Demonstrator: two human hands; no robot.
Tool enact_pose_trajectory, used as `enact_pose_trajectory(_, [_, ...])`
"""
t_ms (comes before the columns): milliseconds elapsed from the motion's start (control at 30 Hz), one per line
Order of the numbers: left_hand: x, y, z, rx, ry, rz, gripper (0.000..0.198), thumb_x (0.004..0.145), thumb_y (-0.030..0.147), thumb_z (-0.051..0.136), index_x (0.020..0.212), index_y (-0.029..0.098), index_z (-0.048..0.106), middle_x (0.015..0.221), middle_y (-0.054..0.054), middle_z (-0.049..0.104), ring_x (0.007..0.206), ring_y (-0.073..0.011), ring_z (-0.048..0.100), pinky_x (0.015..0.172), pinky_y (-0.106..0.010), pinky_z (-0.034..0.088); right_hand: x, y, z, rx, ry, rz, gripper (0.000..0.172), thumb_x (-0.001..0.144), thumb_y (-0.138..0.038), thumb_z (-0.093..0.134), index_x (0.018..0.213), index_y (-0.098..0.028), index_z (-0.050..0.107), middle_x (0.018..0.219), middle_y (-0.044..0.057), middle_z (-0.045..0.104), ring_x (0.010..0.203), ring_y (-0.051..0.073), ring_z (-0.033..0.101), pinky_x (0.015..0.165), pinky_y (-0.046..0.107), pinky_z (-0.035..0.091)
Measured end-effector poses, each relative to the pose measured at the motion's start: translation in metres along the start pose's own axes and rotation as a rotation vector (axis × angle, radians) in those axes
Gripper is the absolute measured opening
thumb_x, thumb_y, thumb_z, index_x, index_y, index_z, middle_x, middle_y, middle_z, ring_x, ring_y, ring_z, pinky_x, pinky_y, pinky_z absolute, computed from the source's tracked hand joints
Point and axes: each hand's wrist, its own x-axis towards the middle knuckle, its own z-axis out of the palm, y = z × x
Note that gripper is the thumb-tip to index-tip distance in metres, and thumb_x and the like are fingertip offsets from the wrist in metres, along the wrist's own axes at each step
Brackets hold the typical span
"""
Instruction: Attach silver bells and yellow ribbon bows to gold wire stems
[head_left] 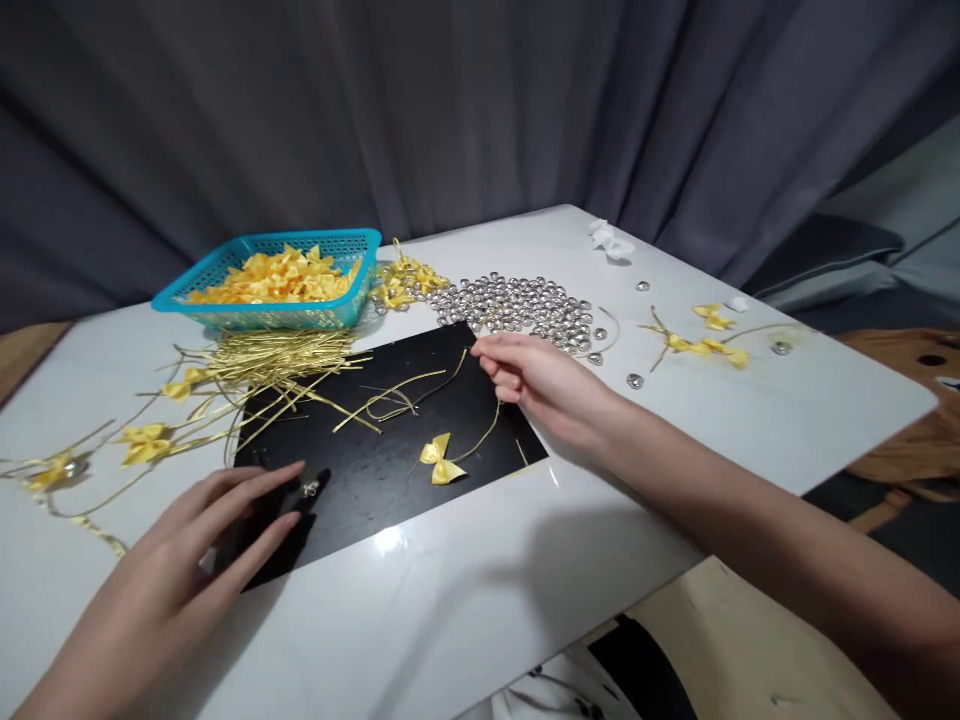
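My right hand (534,377) rests on the far right corner of a black mat (375,455), fingers curled on a gold wire that runs down to a yellow ribbon bow (442,461) lying on the mat. Its fingertips are close to a heap of silver beads (525,305). My left hand (196,545) lies flat at the mat's near left corner with fingers stretched out. Just past its fingertips a small silver bead (310,488) sits on the mat. Loose gold wires (390,397) lie across the middle of the mat.
A teal basket (247,312) full of yellow bows stands at the back left, with a bundle of gold wires (277,360) in front of it. Finished bows on wires lie at the left (146,443) and far right (705,345). A white table (465,590) carries everything; grey curtain behind.
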Motion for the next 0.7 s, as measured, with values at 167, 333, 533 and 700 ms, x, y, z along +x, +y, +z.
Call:
enact_pose_trajectory(167, [0.013, -0.001, 0.013, 0.016, 0.048, 0.102, 0.029, 0.078, 0.045, 0.060, 0.099, 0.030, 0.074, 0.101, -0.007, 0.069, 0.085, -0.0228, 0.066, 0.074, -0.023, 0.049, -0.014, 0.014, 0.013, -0.362, -0.157, -0.175, 0.008, 0.087, -0.019, 0.053, 0.084, -0.013, 0.057, 0.065, -0.002, 0.056, 0.043, 0.002, 0.036, 0.040, 0.015, 0.033])
enact_pose_trajectory(333, [0.031, 0.039, 0.029, -0.550, 0.049, -0.247, 0.023, 0.067, 0.039, 0.075, 0.086, 0.025, 0.075, 0.075, -0.003, 0.070, 0.062, -0.0136, 0.062, 0.052, -0.014, 0.050, -0.022, 0.023, 0.013, -0.593, -0.191, -0.393, 0.012, 0.088, -0.020, 0.050, 0.094, -0.014, 0.059, 0.076, 0.001, 0.064, 0.050, 0.004, 0.046, 0.046, 0.017, 0.038])
enact_pose_trajectory(533, [0.038, 0.072, 0.046, -1.387, 0.147, -0.644, 0.022, 0.061, 0.009, 0.077, 0.081, 0.018, 0.076, 0.082, -0.003, 0.075, 0.062, -0.0078, 0.067, 0.057, -0.008, 0.055, -0.030, 0.031, 0.009, -0.884, -0.244, -1.038, 0.013, 0.090, -0.015, 0.049, 0.091, -0.012, 0.061, 0.078, 0.002, 0.066, 0.057, 0.005, 0.050, 0.054, 0.018, 0.041])
enact_pose_trajectory(700, [0.034, 0.072, 0.049, -1.493, 0.140, -0.623, 0.029, 0.050, 0.011, 0.085, 0.078, 0.017, 0.076, 0.078, -0.001, 0.076, 0.064, -0.0092, 0.069, 0.059, -0.007, 0.055, -0.031, 0.034, 0.010, -1.118, -0.319, -1.240, 0.018, 0.090, -0.011, 0.047, 0.088, -0.009, 0.065, 0.069, 0.003, 0.060, 0.058, 0.007, 0.050, 0.049, 0.018, 0.038])
